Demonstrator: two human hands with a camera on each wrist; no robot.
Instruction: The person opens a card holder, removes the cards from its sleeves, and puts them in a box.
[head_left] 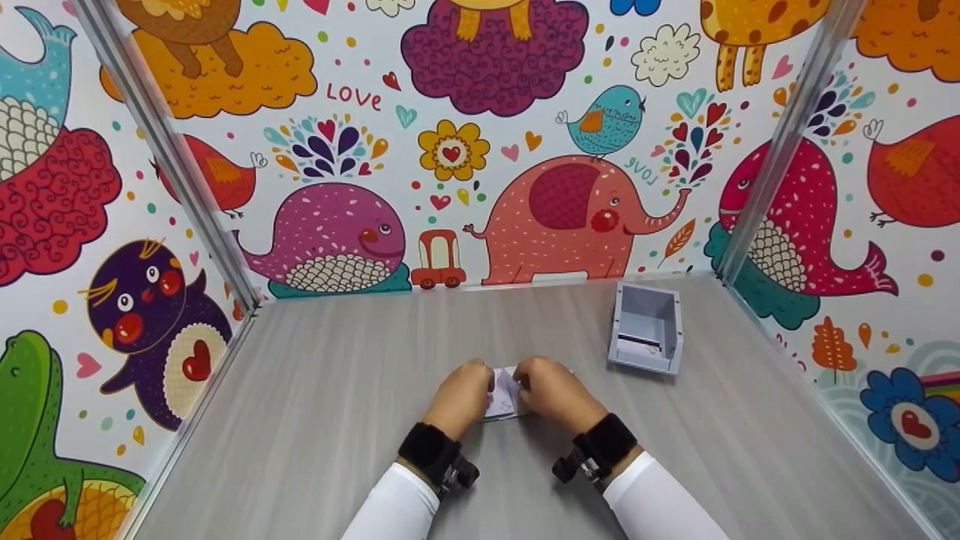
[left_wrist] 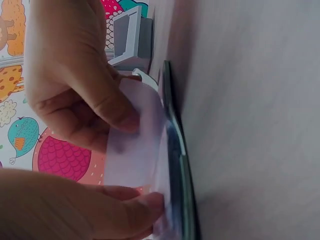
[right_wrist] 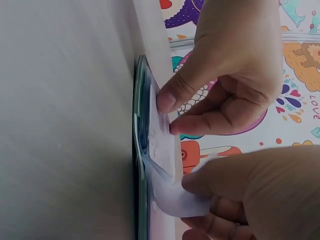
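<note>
A small booklet (head_left: 501,394) with pale printed pages lies spread on the table, between both hands. Its thin dark green cover (right_wrist: 137,115) shows edge-on in the right wrist view. My left hand (head_left: 459,396) pinches the booklet's left side, thumb on the page and a finger at its edge. Between thumb and fingers, my right hand (head_left: 556,395) grips a thin whitish leaf (left_wrist: 134,155), which curls up from the booklet. The right fingers partly hide the booklet's right half in the head view.
An open grey box (head_left: 646,330) stands at the back right of the table (head_left: 337,420), with a pale printed piece inside. Walls (head_left: 450,247) with cartoon animals enclose the table at the back and sides.
</note>
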